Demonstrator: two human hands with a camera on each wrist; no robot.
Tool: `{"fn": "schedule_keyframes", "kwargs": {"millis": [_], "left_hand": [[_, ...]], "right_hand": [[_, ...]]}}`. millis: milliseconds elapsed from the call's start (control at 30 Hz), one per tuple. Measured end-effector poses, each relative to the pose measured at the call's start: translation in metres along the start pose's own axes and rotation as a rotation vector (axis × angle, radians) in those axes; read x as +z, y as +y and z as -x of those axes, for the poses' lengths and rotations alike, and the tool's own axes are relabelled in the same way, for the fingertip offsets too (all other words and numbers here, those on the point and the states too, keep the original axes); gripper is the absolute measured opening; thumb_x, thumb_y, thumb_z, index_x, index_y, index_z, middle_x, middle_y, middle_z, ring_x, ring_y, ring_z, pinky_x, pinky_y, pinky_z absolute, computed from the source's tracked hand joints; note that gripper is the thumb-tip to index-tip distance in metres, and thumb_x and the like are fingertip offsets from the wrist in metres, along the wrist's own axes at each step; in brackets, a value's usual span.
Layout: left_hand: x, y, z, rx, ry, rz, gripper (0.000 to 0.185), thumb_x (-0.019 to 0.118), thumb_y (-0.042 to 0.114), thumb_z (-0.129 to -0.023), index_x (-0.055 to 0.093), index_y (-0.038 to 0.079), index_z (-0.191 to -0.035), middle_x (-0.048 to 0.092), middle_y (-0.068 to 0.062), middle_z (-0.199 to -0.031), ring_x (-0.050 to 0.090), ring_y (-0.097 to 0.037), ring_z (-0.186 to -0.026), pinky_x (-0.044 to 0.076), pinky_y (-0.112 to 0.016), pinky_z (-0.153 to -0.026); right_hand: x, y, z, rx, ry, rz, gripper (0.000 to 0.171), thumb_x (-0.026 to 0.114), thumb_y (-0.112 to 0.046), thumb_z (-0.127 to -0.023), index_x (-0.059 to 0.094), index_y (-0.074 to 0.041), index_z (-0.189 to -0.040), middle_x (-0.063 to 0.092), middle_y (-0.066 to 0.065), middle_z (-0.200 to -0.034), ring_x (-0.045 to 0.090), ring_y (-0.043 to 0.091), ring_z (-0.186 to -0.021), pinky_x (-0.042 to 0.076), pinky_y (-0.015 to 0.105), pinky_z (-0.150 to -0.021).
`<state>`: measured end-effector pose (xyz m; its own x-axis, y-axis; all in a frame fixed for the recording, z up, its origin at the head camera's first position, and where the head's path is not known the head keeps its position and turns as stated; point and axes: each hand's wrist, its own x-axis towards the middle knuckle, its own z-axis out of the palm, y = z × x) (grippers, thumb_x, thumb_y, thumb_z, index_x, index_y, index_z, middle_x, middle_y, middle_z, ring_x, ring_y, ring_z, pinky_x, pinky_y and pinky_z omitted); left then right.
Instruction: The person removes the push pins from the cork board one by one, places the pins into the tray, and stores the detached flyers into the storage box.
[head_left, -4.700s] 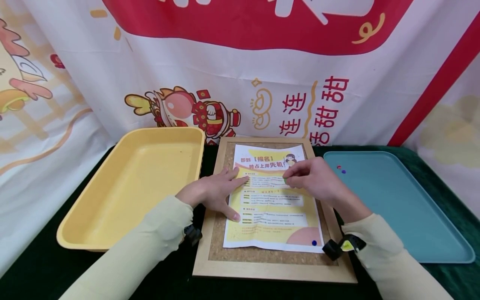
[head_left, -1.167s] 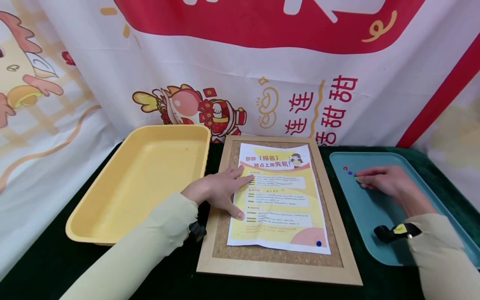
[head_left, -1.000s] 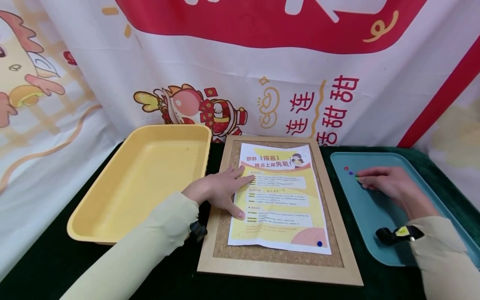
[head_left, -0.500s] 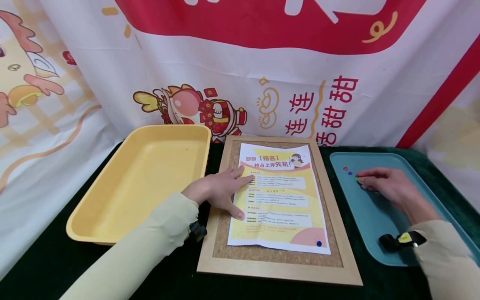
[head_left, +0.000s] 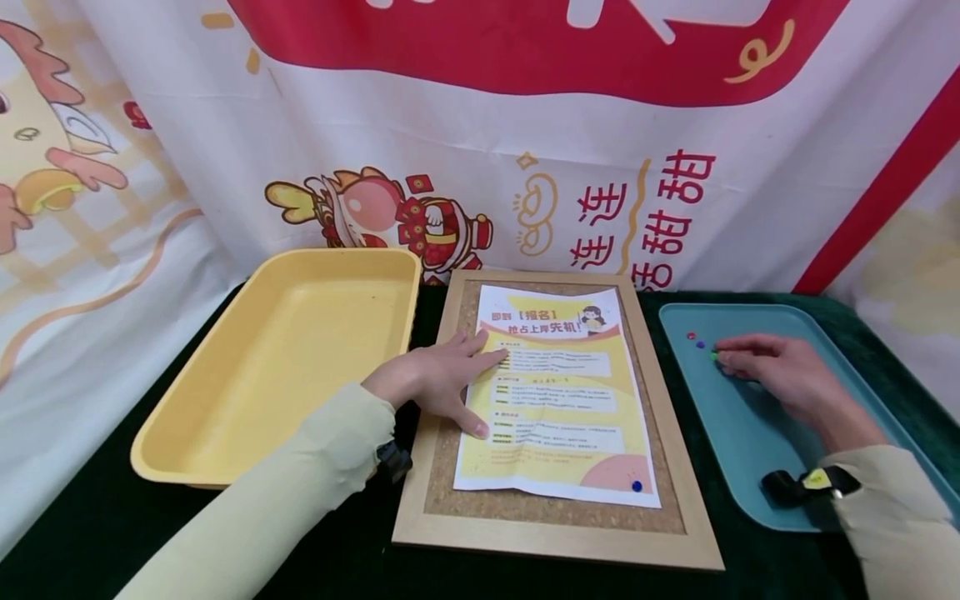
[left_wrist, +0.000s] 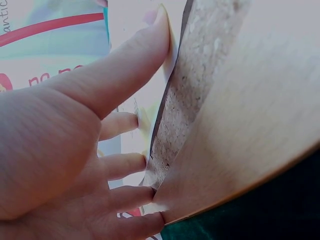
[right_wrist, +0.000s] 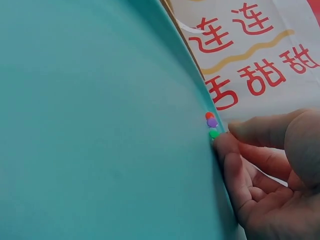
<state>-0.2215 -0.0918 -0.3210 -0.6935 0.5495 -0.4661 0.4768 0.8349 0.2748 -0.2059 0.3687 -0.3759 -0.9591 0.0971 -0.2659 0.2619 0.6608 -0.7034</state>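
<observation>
A yellow-and-white poster [head_left: 558, 392] lies on a wood-framed cork board [head_left: 551, 517]. One blue pin [head_left: 637, 486] sits in its lower right corner. My left hand [head_left: 442, 379] lies flat with spread fingers on the poster's left edge; the left wrist view shows the thumb [left_wrist: 125, 65] on the paper beside the cork [left_wrist: 200, 75]. My right hand [head_left: 757, 367] rests in the teal tray [head_left: 750, 450]. Its thumb and forefinger tips meet at a green pin [right_wrist: 214, 133] on the tray's far left. A red pin [right_wrist: 209, 115] and a purple pin [right_wrist: 212, 122] lie just beyond.
A yellow tub [head_left: 277, 367] stands left of the board, nothing in it. Dark green cloth [head_left: 90, 533] covers the table. A printed red-and-white banner [head_left: 480, 150] hangs close behind everything.
My right hand has left the poster with the green pin and gone to the teal tray, where it has stayed for the last second. The left hand has kept still.
</observation>
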Motion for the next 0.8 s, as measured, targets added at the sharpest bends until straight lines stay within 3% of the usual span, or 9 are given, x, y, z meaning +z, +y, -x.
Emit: {"fn": "schedule_keyframes", "kwargs": {"millis": [233, 467, 800], "left_hand": [[0.001, -0.002, 0.003, -0.009, -0.003, -0.003, 0.112, 0.083, 0.055, -0.088, 0.016, 0.026, -0.173, -0.004, -0.01, -0.181, -0.006, -0.04, -0.167, 0.015, -0.059, -0.133], [0.0, 0.0, 0.002, 0.003, 0.001, -0.011, 0.111, 0.083, 0.055, -0.088, 0.016, 0.026, -0.173, -0.003, -0.011, -0.181, -0.005, -0.041, -0.167, 0.016, -0.06, -0.133], [0.0, 0.0, 0.0, -0.004, -0.009, -0.007, 0.111, 0.083, 0.056, -0.088, 0.016, 0.026, -0.172, -0.003, -0.01, -0.181, -0.004, -0.041, -0.167, 0.015, -0.059, -0.133]], "right_hand": [[-0.001, -0.012, 0.003, -0.069, -0.068, 0.007, 0.063, 0.056, -0.05, -0.109, 0.052, -0.008, -0.156, 0.06, 0.022, -0.149, 0.065, 0.017, -0.115, 0.056, 0.024, -0.088], [0.008, -0.038, 0.019, -0.142, -0.09, 0.114, 0.06, 0.069, -0.047, -0.102, 0.06, -0.012, -0.149, 0.063, 0.02, -0.144, 0.057, 0.032, -0.125, 0.053, 0.032, -0.087], [0.027, -0.075, 0.042, -0.299, -0.164, 0.148, 0.042, 0.08, -0.035, -0.096, 0.075, -0.014, -0.132, 0.075, 0.006, -0.117, 0.061, 0.025, -0.109, 0.055, 0.031, -0.082]]}}
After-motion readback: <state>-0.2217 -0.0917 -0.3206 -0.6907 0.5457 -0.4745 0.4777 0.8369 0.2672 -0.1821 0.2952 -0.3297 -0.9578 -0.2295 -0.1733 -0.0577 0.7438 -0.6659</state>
